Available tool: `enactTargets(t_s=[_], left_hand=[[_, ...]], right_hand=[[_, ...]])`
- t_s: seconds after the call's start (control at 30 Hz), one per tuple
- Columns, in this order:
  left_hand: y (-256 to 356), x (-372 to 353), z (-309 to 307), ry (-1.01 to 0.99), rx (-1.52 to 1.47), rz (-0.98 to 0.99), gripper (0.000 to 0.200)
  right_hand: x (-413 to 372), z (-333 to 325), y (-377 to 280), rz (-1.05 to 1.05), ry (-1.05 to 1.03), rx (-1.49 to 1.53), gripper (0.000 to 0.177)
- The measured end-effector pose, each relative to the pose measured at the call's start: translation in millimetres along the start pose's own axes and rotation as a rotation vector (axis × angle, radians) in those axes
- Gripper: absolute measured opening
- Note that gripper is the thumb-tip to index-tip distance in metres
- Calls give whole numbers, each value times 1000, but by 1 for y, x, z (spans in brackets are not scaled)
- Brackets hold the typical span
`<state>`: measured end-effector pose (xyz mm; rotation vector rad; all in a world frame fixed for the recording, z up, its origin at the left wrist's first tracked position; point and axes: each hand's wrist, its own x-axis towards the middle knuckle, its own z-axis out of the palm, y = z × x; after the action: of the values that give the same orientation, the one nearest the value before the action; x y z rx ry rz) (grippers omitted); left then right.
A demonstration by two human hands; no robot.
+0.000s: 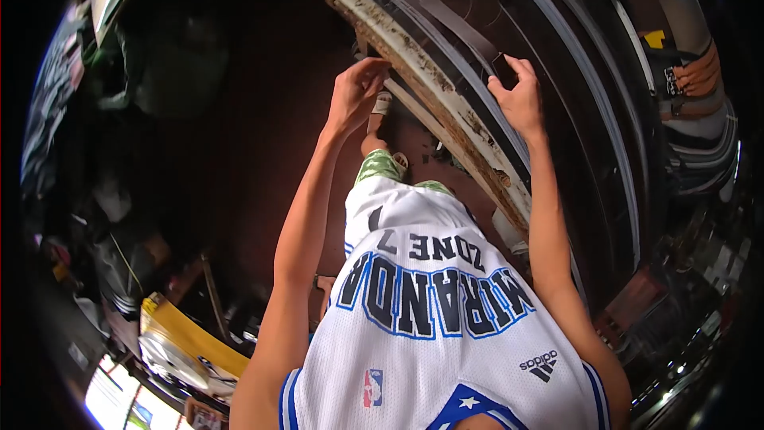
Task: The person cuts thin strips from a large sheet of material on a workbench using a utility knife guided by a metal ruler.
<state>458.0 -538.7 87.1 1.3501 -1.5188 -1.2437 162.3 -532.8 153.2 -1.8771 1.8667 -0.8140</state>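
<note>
My left hand is by the worn, pale edge of a bench, its fingers curled together. Whatever they may hold is hidden. Over the dark bench top, my right hand has thumb and forefinger curved toward each other at the end of a flat grey strip. A thin dark line shows between those fingertips. The strip lies slantwise away from me over the bench. Close to it runs a longer grey strip, parallel to the bench edge.
More long grey strips lie along the bench to the right. At far right is a stack of bundled material with an orange part. A yellow-sided object stands at lower left. Small dark scraps lie on the reddish floor near my feet.
</note>
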Motion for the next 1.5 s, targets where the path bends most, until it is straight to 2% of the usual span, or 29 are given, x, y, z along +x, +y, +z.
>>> enactTargets(t_s=[0.07, 0.13, 0.17, 0.2, 0.27, 0.3, 0.33, 0.4, 0.5, 0.53, 0.6, 0.67, 0.73, 0.8, 1.03, 1.13, 1.23, 1.3, 1.5], left_hand=[[26, 25, -5, -66, -7, 33, 20], [45, 56, -5, -127, 53, 80, 22], [45, 70, -1, -125, 63, 168, 21], [52, 80, 0, -141, 61, 160, 21], [72, 103, 1, -262, 107, 279, 24], [101, 102, -11, -244, 340, 545, 35], [102, 112, -5, -366, 361, 541, 46], [99, 122, 11, -416, 526, 688, 55], [91, 136, 28, -549, 686, 714, 60], [112, 129, 17, -581, 785, 746, 60], [102, 136, 24, -606, 802, 746, 59], [104, 136, 23, -625, 794, 717, 48], [103, 134, 23, -626, 800, 704, 47], [120, 125, 9, -609, 821, 710, 46], [128, 114, 0, -574, 852, 714, 40], [129, 113, 0, -530, 858, 785, 38], [144, 100, -6, -576, 909, 716, 47], [147, 101, -8, -529, 832, 788, 36], [161, 90, -6, -556, 828, 787, 35]], right_hand=[[-2, -8, -13, 33, 24, 37, 44], [1, -13, -28, 121, -86, 151, 43], [2, -16, -34, 126, -105, 158, 40], [2, -18, -35, 144, -105, 157, 40], [5, -17, -34, 172, -131, 198, 39], [2, -34, -61, 184, -132, 190, 39], [5, -29, -57, 202, -136, 192, 39], [8, -23, -53, 159, -115, 171, 41], [8, -13, -55, 164, -104, 115, 41], [5, -25, -81, 153, -79, 101, 42], [5, -17, -78, 198, -78, 104, 44], [3, -11, -79, 192, -7, 57, 47], [1, -8, -80, 177, 13, 30, 49], [-4, -17, -102, 112, 42, -153, 49], [-8, -20, -109, 82, 43, -142, 48], [-10, -19, -107, 88, 59, -105, 49], [-22, -22, -113, 95, 92, -45, 50], [-22, -24, -111, 106, 109, -9, 50], [-33, -27, -114, 61, 139, -97, 45]])
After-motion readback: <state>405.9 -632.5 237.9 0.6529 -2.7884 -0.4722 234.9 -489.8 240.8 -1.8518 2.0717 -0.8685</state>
